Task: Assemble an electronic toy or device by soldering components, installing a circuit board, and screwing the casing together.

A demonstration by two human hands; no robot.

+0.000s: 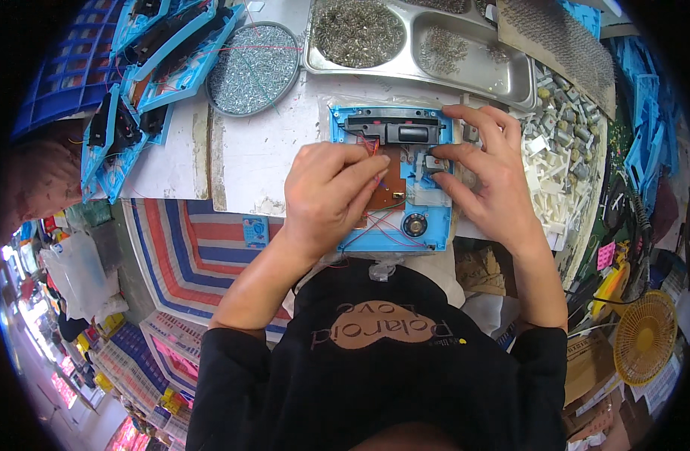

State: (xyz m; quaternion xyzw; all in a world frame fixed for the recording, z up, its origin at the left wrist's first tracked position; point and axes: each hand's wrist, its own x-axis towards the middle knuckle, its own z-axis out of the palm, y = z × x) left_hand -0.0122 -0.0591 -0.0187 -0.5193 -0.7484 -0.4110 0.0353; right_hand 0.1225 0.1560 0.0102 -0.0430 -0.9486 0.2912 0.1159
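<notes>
A light blue plastic casing (394,239) lies on the table before me, its inside facing up. It holds a brown circuit board (386,197), a black strip-shaped part (414,134) along the far edge, and a round black speaker (415,225) at the near right. My left hand (322,188) is over the board's left side, thumb and forefinger pinched at thin red wires (372,144); the fingertips partly hide them. With thumb and forefinger, my right hand (495,173) grips a small grey motor (435,163) at the casing's right side.
Beyond the casing are a round tray (209,94) of silver screws and a steel compartment tray (405,74) of small metal parts. Small motors and white pieces (559,150) are heaped at the right. Blue casings (153,83) pile up at the far left. A yellow fan (645,338) stands lower right.
</notes>
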